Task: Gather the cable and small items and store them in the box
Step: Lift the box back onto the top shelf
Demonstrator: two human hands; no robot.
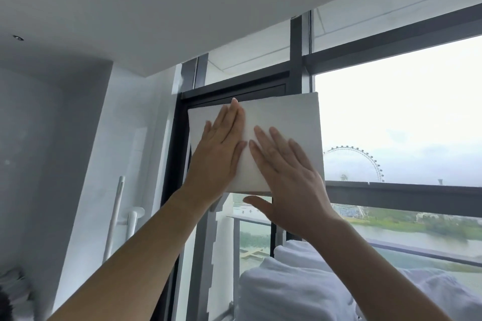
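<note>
**White box held raised before window**

Left hand (217,156) lies flat, fingers extended, on the white box (281,122). Right hand (292,185) likewise flat, thumb under the lower edge. Box contents hidden; its lower corners covered. White bedding (300,286) cut off below.

Scene bright, daylight only. Source: window (401,117) at right, overcast sky there blown out to near white. Ceiling (182,8) and left wall (39,138) evenly lit, grey, soft shadow gradients. Wide-angle distortion: window frames and ceiling edge bowed toward picture edges. Overall softness; far ferris wheel (357,161) hazy, near white fabric (300,286) at bottom lacks detail.
</note>
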